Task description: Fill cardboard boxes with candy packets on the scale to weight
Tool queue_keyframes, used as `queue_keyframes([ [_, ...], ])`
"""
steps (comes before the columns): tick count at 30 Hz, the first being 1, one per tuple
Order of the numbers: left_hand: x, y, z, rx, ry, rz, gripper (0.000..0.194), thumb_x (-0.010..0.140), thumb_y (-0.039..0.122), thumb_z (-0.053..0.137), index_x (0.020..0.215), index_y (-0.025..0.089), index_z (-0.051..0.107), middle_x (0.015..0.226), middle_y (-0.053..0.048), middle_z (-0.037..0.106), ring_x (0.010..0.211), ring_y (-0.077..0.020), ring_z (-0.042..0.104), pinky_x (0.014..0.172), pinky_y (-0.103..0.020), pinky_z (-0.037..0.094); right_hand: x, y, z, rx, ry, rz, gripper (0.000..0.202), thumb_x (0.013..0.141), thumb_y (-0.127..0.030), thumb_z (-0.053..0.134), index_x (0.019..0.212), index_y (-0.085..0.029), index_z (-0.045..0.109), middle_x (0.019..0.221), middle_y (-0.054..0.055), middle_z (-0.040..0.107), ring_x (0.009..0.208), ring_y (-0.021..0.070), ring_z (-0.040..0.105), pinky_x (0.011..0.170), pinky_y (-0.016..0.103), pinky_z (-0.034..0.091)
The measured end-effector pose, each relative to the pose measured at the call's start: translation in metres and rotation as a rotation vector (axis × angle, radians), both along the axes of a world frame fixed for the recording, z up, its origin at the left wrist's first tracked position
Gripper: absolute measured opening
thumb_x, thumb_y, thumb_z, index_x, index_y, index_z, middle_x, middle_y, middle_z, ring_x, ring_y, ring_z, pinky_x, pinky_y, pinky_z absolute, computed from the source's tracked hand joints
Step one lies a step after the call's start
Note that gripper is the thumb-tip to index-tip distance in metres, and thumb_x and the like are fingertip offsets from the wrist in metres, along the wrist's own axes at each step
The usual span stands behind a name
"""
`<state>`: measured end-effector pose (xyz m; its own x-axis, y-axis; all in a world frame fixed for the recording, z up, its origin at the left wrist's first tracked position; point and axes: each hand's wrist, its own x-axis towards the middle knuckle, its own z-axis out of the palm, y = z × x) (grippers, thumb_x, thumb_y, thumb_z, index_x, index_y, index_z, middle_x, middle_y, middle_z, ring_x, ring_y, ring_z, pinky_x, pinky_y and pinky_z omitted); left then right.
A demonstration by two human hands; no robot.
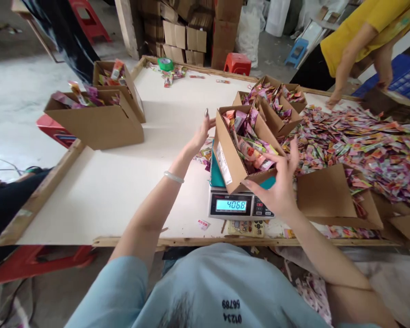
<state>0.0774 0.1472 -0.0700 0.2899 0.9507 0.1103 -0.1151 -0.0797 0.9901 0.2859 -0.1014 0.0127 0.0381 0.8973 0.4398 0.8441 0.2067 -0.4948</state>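
Note:
A cardboard box [233, 159] filled with small colourful wrapped packets [249, 136] sits tilted on a digital scale [232, 205] with a lit display. My right hand [280, 182] grips its near right corner, thumb at the bottom edge and a finger over the rim. On the far left side, my left hand [202, 132] holds the box with its fingertips, thumb raised; some of the fingers are hidden. Behind this box stand several more filled boxes [271, 116]. To the right of the scale, another box [324, 191] lies with packets in it.
A large heap of packets [358, 141] covers the table's right side. Two filled boxes [99, 123] stand at the left edge. Green tape [166, 64] lies at the back. A calculator [246, 228] sits before the scale. A co-worker in yellow [355, 50] reaches toward the heap.

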Motion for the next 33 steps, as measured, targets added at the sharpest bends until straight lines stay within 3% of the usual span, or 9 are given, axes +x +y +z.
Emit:
queue_keyframes([
  [3, -0.004, -0.017, -0.029, -0.288, -0.094, 0.031, 0.070, 0.092, 0.087, 0.047, 0.107, 0.025, 0.075, 0.115, -0.015, 0.080, 0.108, -0.0268, 0.076, 0.090, -0.036, 0.060, -0.006, 0.027, -0.001, 0.068, 0.030, -0.019, 0.064, 0.078, -0.072, 0.084, 0.109, -0.021, 0.060, 0.173, 0.023, 0.024, 0.166, 0.0454, 0.024, 0.127, 0.067, 0.040],
  [6, -0.007, -0.040, -0.040, -0.386, -0.247, 0.081, 0.058, 0.096, 0.079, 0.053, 0.107, 0.025, 0.071, 0.104, -0.009, 0.078, 0.079, -0.0168, 0.071, 0.071, -0.026, 0.056, 0.004, 0.042, 0.008, 0.044, 0.109, 0.094, 0.059, 0.081, -0.077, 0.078, 0.097, -0.023, 0.060, 0.166, 0.020, 0.040, 0.161, 0.0404, 0.037, 0.127, 0.063, 0.042],
  [12, -0.012, -0.077, -0.039, -0.274, -0.300, 0.259, 0.043, 0.095, 0.065, 0.071, 0.099, 0.024, 0.060, 0.089, 0.000, 0.067, 0.068, -0.0097, 0.059, 0.061, -0.019, 0.047, 0.048, 0.061, 0.048, -0.085, 0.263, 0.194, 0.056, 0.090, -0.078, 0.068, 0.094, -0.023, 0.060, 0.141, 0.016, 0.066, 0.131, 0.0304, 0.068, 0.093, 0.046, 0.065],
  [19, -0.019, -0.108, -0.039, -0.246, -0.276, 0.301, 0.049, 0.089, 0.064, 0.079, 0.103, 0.023, 0.057, 0.097, -0.001, 0.066, 0.074, -0.0119, 0.063, 0.059, -0.023, 0.053, 0.048, 0.084, 0.098, -0.195, -0.176, 0.212, 0.038, 0.098, -0.053, 0.063, 0.078, -0.022, 0.065, 0.143, 0.011, 0.070, 0.127, 0.0348, 0.069, 0.109, 0.056, 0.055],
  [21, -0.022, -0.109, -0.037, -0.245, -0.277, 0.313, 0.047, 0.086, 0.059, 0.084, 0.101, 0.022, 0.058, 0.101, -0.002, 0.068, 0.082, -0.0130, 0.067, 0.065, -0.023, 0.057, 0.068, 0.083, 0.112, -0.046, -0.123, 0.074, 0.024, 0.099, -0.041, 0.057, 0.086, -0.024, 0.067, 0.135, 0.014, 0.073, 0.120, 0.0335, 0.071, 0.108, 0.054, 0.056],
  [23, -0.023, -0.108, -0.036, -0.251, -0.281, 0.315, 0.047, 0.083, 0.053, 0.089, 0.101, 0.022, 0.059, 0.103, -0.003, 0.069, 0.086, -0.0139, 0.068, 0.068, -0.023, 0.059, 0.094, 0.080, 0.117, 0.177, -0.136, -0.244, 0.018, 0.098, -0.039, 0.058, 0.100, -0.025, 0.069, 0.135, 0.020, 0.071, 0.128, 0.0386, 0.067, 0.114, 0.059, 0.051],
  [26, -0.021, -0.104, -0.041, -0.283, -0.300, 0.294, 0.050, 0.082, 0.048, 0.089, 0.114, 0.023, 0.061, 0.109, -0.005, 0.073, 0.084, -0.0159, 0.070, 0.068, -0.025, 0.060, 0.112, 0.074, 0.094, 0.351, -0.163, -0.472, 0.050, 0.093, -0.056, 0.067, 0.132, -0.026, 0.064, 0.158, 0.027, 0.051, 0.156, 0.0438, 0.042, 0.128, 0.063, 0.035],
  [29, -0.021, -0.103, -0.050, -0.340, -0.328, 0.291, 0.057, 0.089, 0.049, 0.083, 0.133, 0.024, 0.057, 0.118, -0.008, 0.075, 0.090, -0.0186, 0.073, 0.072, -0.028, 0.061, 0.075, 0.068, 0.044, 0.114, 0.134, -0.122, 0.075, 0.093, -0.070, 0.059, 0.152, -0.026, 0.045, 0.168, 0.023, 0.042, 0.158, 0.0376, 0.044, 0.128, 0.058, 0.040],
  [33, -0.040, -0.110, -0.052, -0.324, -0.254, 0.310, 0.046, 0.106, 0.055, 0.058, 0.145, 0.031, 0.053, 0.139, -0.008, 0.070, 0.115, -0.0202, 0.071, 0.093, -0.032, 0.062, -0.026, 0.067, 0.010, -0.176, 0.463, 0.160, 0.065, 0.094, -0.070, 0.047, 0.140, -0.025, 0.049, 0.147, 0.014, 0.066, 0.135, 0.0296, 0.066, 0.117, 0.050, 0.055],
])
